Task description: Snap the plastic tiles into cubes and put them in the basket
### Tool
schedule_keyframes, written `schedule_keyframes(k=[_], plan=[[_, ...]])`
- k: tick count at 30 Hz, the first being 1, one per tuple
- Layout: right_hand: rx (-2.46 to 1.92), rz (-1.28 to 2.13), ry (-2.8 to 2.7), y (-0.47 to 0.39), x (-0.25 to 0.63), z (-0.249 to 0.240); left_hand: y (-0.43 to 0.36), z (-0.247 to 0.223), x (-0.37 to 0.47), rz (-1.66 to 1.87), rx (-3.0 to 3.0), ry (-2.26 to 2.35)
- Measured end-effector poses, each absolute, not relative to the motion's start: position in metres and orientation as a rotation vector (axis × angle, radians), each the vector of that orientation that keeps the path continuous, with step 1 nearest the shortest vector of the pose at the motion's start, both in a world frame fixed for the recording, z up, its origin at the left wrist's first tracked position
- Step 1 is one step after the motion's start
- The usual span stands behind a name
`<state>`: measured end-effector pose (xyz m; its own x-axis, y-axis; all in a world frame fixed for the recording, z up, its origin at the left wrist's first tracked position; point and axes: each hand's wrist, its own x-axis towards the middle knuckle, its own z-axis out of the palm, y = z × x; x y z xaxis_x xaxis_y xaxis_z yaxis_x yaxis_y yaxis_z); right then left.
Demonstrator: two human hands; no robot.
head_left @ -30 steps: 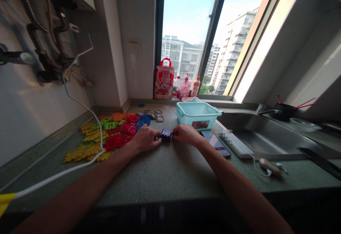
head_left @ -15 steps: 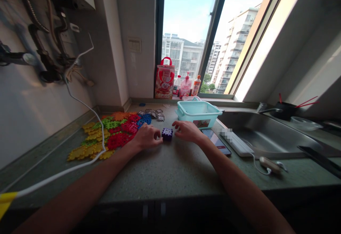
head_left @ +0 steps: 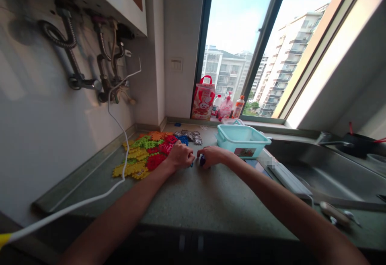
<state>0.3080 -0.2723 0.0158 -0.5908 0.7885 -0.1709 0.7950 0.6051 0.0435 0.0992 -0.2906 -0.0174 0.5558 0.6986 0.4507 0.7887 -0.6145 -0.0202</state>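
Note:
My right hand [head_left: 213, 155] is closed around a small dark purple block [head_left: 202, 160], just above or on the counter; the fingers cover part of it. Close by on the left is my left hand [head_left: 181, 155], its fingers curled together, with a small bluish piece [head_left: 192, 164] showing at the fingertips. A gap separates the two hands. Beside and behind my left hand lie interlocking plastic pieces: yellow ones [head_left: 132, 169], green ones [head_left: 147, 142], red ones [head_left: 156, 161] and orange ones [head_left: 158, 135]. Grey pieces [head_left: 197, 139] and blue pieces [head_left: 183, 139] lie farther back.
A light-blue basket [head_left: 244, 140] stands behind my right hand. To the right lie a phone [head_left: 257, 167], a white power strip [head_left: 292, 180] and the sink [head_left: 319, 168]. A white cable [head_left: 99, 196] crosses the counter on the left. Bottles [head_left: 225, 107] line the sill.
The view has swung left. My right hand has closed on the purple block, which stood free between the hands. My left hand's fingers have curled tighter, with a bluish bit now at their tips.

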Motion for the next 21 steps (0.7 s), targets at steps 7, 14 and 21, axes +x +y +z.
schedule_keyframes(k=[7,14,21], plan=[[1.277,-0.073,2.552,-0.276,0.300,0.033,-0.288,-0.018,0.099,-0.658,-2.594,-1.207],[1.462,-0.258,2.571,-0.252,0.323,0.108,-0.286,-0.020,0.098,-0.626,-2.608,-1.199],[2.029,-0.654,2.259,-0.195,0.404,0.169,-0.287,-0.020,0.099,-0.621,-2.630,-1.185]])
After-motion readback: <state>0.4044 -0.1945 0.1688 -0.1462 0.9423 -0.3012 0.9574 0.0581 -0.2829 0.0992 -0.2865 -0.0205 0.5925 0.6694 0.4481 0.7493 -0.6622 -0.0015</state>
